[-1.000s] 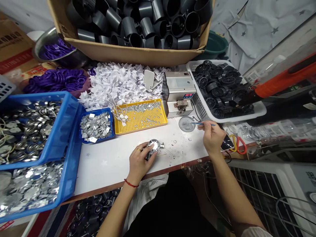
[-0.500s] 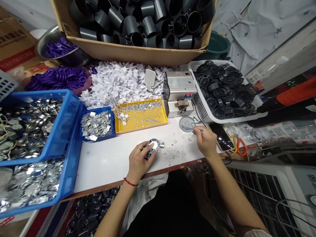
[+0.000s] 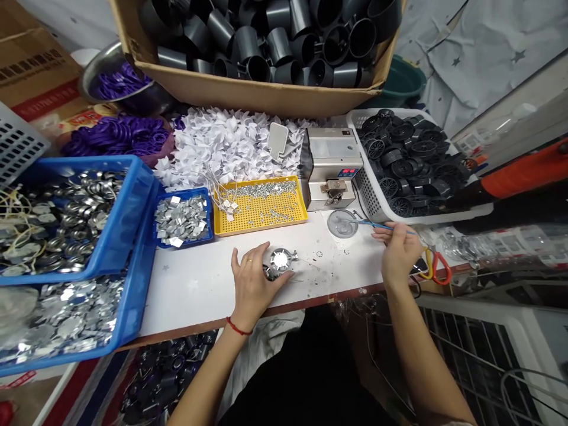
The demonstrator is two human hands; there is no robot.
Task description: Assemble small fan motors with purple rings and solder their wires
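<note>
A round metal piece (image 3: 280, 259) with a small screw fitting on its right side lies near the table's front edge. My left hand (image 3: 257, 278) is beside it on the left, fingers apart, thumb close to its lower edge. My right hand (image 3: 402, 251) is farther right, fingers closed on a thin blue stick (image 3: 377, 224). The stick's tip reaches left over a round grey dish (image 3: 342, 223). Below my right hand a phone (image 3: 418, 266) is mostly covered.
Behind are a yellow tray (image 3: 261, 220) of small metal bits, a small blue tray (image 3: 212, 228) and a metal machine (image 3: 335, 154). Blue bins (image 3: 144, 236) stand left. A white basket (image 3: 370, 198) of black wheels and red-handled scissors (image 3: 442, 268) are at right.
My left hand has opened, its fingers lifting off the round metal piece. My right hand has moved right with the blue stick, now held flatter. The camera view has shifted slightly.
</note>
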